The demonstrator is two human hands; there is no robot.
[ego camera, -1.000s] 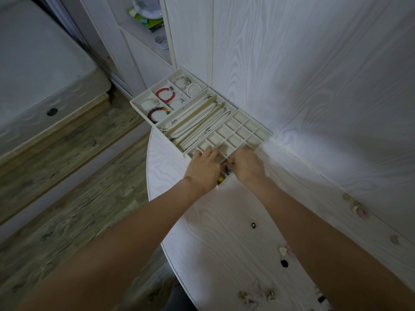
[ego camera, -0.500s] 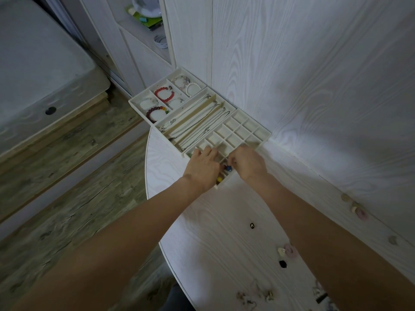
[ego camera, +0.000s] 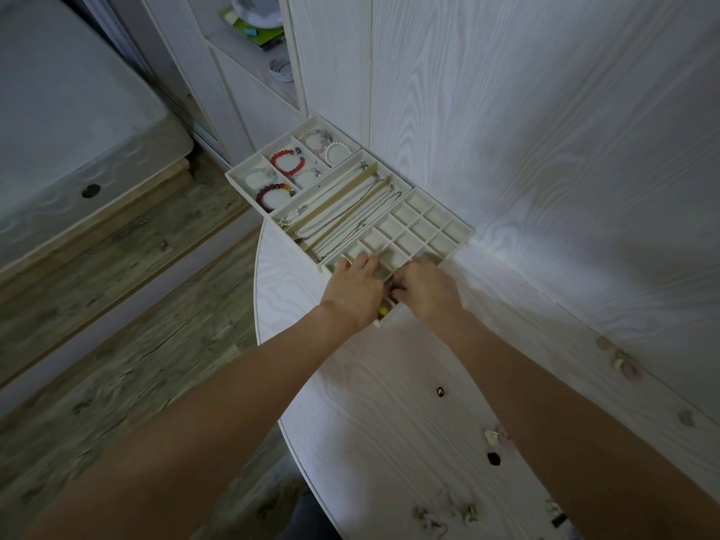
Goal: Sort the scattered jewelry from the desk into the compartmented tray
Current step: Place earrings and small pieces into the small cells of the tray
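Note:
A cream compartmented tray lies at the desk's far corner, with bracelets in its far section, necklaces in the middle and a grid of small cells nearest me. My left hand rests on the grid's near cells with fingers straight. Beside it, my right hand has curled fingers that pinch a small jewelry piece over a near cell. A yellow bead shows in the nearest cell between my wrists. Loose pieces remain on the white desk: a black one and a cream and pink cluster.
More small pieces lie near the desk's front edge and along the wall panel. The rounded desk edge drops to a wood floor on the left. A shelf unit stands behind the tray.
Both hands stay over the grid's near cells. My right hand's fingertips have shifted slightly towards the left hand, and the blue bead seen between the hands earlier is now mostly covered.

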